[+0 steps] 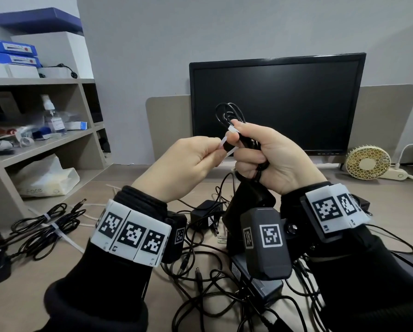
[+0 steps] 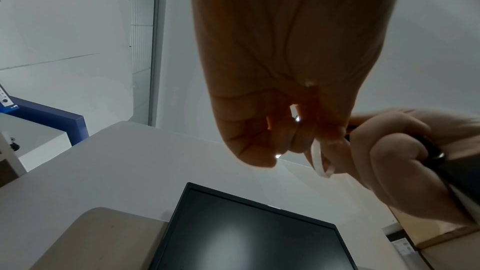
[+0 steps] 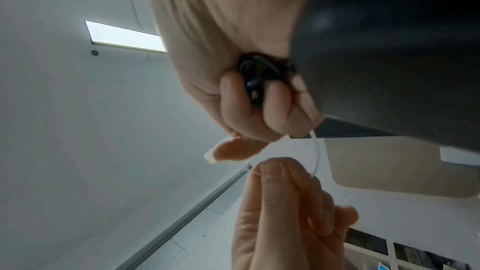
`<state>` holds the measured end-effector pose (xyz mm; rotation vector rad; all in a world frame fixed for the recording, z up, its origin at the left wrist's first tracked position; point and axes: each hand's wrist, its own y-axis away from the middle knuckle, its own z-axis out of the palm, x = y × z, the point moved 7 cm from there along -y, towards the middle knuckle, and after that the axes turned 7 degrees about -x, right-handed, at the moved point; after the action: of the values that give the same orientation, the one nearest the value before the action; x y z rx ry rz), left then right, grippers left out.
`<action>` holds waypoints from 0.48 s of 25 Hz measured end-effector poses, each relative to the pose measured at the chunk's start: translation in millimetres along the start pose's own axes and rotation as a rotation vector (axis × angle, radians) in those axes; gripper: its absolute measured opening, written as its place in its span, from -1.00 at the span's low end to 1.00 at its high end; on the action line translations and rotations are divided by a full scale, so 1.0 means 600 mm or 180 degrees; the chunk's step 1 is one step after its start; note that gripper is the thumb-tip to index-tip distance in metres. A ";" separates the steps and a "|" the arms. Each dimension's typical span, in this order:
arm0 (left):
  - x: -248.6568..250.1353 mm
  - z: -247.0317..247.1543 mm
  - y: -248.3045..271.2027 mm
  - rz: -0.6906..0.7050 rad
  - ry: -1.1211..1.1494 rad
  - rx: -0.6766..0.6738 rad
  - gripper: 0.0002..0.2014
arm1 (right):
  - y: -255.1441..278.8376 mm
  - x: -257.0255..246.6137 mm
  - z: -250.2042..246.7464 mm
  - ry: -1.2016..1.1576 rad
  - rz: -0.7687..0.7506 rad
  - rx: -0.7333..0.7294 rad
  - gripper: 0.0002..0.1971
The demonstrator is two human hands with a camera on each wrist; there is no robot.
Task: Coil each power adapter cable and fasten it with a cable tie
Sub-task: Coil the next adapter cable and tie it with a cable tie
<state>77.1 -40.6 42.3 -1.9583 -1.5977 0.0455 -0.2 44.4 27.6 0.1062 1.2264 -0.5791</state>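
Coiled black adapter cable (image 1: pixel 230 115) was held up in front of the dark monitor (image 1: pixel 276 101), above the desk (image 1: pixel 45 271). Right hand (image 1: pixel 270 159) had its fingers curled round the bunched coil; loops stood out above the thumb, and a strand hung below the fist toward a black adapter block (image 1: pixel 251 200) partly hidden behind the wrists. The right wrist view showed the cable (image 3: pixel 255 81) clamped between curled fingers (image 3: pixel 233 106).

White cable tie (image 1: pixel 228 142) crossed the bundle at the right thumb, its head sitting by the thumb tip. Left hand (image 1: pixel 184 164) pinched the tie's free strip between thumb and fingertip, just beside the right hand, knuckles nearly touching. In the left wrist view the strip (image 2: pixel 318 159) curved in a loop between the two hands. In the right wrist view it (image 3: pixel 317 155) ran from the right fist to the left fingers (image 3: pixel 275 184). Could not tell whether the tail had entered the head.

On the desk at left lay tied cable bundles (image 1: pixel 47 226) with white ties round them. Loose cables (image 1: pixel 208 283) and further adapters sprawled under the wrists. A small fan (image 1: pixel 368 162) stood right of the monitor; shelves (image 1: pixel 57 137) at left held clutter.
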 end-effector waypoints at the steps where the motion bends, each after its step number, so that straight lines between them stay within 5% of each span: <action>1: 0.000 0.000 0.000 0.0003 0.0005 0.0004 -0.66 | 0.000 0.000 -0.001 0.0050 0.0002 0.0007 -0.80; 12: 0.007 -0.003 0.001 0.0027 -0.0060 0.0032 -0.52 | 0.000 -0.002 -0.003 0.0532 -0.0105 0.0076 -0.77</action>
<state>79.5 -37.5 44.7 -1.9625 -1.5983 0.0754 -2.2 45.7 28.2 0.1572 1.3856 -0.6231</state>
